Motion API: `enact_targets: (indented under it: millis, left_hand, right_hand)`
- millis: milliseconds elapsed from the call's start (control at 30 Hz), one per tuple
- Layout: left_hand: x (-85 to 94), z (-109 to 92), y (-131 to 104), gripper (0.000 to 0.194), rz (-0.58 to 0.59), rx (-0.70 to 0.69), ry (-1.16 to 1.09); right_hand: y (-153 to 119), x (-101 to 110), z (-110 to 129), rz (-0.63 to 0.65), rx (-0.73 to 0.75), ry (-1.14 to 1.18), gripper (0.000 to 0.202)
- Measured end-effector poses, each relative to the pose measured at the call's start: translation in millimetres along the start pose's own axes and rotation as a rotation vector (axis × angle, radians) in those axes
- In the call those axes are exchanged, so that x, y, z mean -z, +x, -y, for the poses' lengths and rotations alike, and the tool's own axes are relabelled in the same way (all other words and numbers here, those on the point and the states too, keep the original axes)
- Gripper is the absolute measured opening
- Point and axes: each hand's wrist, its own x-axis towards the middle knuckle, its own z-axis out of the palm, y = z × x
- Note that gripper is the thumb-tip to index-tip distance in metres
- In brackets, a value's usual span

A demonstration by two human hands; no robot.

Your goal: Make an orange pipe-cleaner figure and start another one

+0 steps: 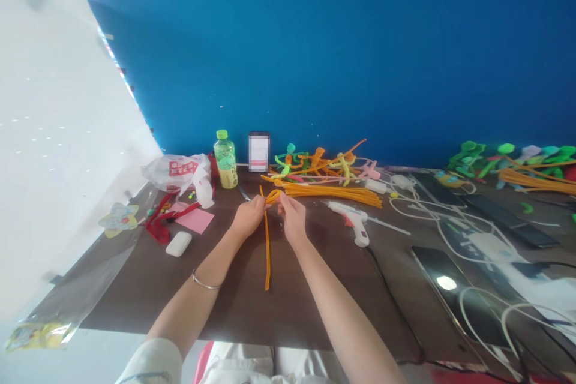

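Observation:
Orange pipe cleaners are bent into a small loop between my two hands, with a long end hanging down toward the front of the table. My left hand pinches them on the left side of the loop. On the loop's right side, my right hand has its fingers closed on the same orange pipe cleaners. Just behind my right hand lies a thick bundle of orange pipe cleaners. To the right of that hand rests a white glue gun.
At the back stand a green-capped bottle, a small upright screen and coloured pipe-cleaner figures. A white case and pink paper lie left. White cables and a phone cover the right.

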Motion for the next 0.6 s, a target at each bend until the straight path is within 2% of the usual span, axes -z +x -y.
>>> enact_targets:
  millis: [233,333,500,600]
  left_hand:
    - [-0.3,-2.4,-0.2,0.036,-0.048,-0.064,0.035]
    - [-1.6,-2.4,-0.2,0.037,-0.051,-0.077,0.048]
    - [-3.7,-0.1,-0.5,0.037,-0.019,-0.04,0.002]
    - [-3.9,0.5,-1.6,0.035,-0.019,0.02,-0.096]
  right_hand:
    - [-1.5,-4.1,5.9,-0.026,-0.162,0.131,0.038]
    - [-1.5,-3.9,6.9,-0.016,-0.188,0.156,0.038]
    - [-1.0,-1.5,5.8,0.036,-0.129,0.09,0.033]
    - [3.0,3.6,5.0,-0.026,-0.063,0.143,0.025]
